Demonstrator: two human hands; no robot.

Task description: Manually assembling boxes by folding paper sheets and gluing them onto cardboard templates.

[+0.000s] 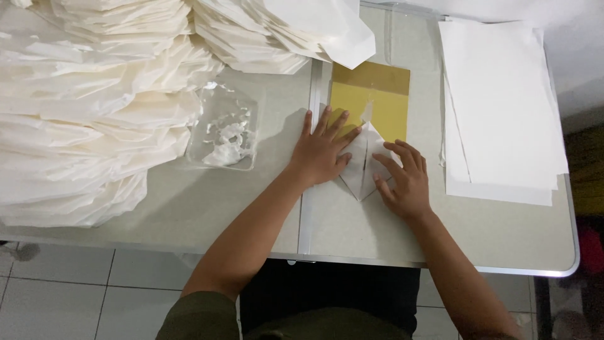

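Note:
A small white folded paper piece (362,158) lies on the grey table, its lower end coming to a point. My left hand (321,151) lies flat with fingers spread on its left flap. On the right flap rests my right hand (402,179), fingers curled over the fold. A yellow-brown board (377,94) lies under the paper's far end.
Big heaps of folded white paper (88,119) fill the table's left and back. A clear plastic tray with white paste (225,129) sits left of my hands. A stack of flat white sheets (500,107) lies at the right. The table's front edge (440,266) is near me.

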